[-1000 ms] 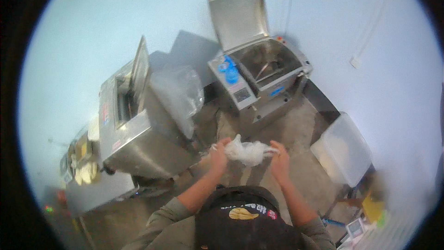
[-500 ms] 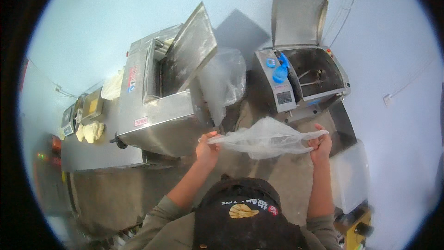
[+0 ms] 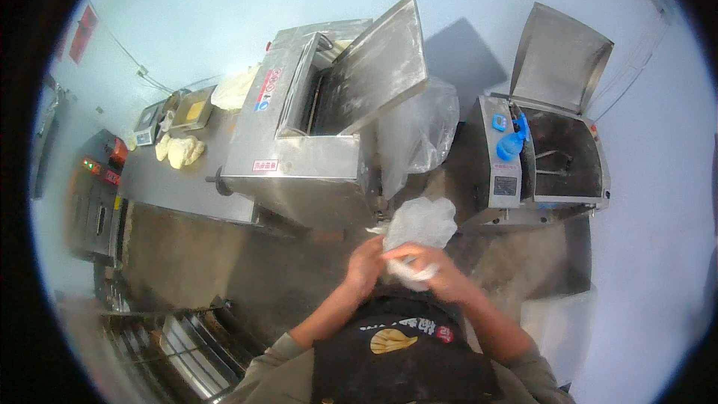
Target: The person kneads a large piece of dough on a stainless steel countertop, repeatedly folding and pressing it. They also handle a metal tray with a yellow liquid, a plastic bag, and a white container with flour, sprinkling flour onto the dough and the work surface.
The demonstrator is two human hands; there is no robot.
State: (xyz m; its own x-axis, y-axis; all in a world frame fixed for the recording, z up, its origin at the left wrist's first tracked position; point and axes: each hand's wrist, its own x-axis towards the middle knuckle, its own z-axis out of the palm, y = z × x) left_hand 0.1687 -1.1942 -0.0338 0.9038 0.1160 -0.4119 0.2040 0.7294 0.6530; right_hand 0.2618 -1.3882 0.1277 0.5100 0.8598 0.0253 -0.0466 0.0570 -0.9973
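A thin, whitish translucent plastic sheet or bag is bunched up between my two hands, just in front of my dark apron. Its gathered part puffs out beyond my fingers, and a crumpled end hangs below my right hand. My left hand is closed at the left side of the plastic. My right hand wraps round the bunched middle, its fingers touching those of the left; some blur hides the fingertips.
A steel machine with a raised lid stands ahead, a clear plastic bag hanging at its side. Right of it is an open steel mixer with a blue spray bottle on top. Pale dough lies on the left table. Racked trays stand lower left.
My hands have come together from far apart, and the stretched plastic is now gathered between them. The view has turned left, so the machines appear farther right.
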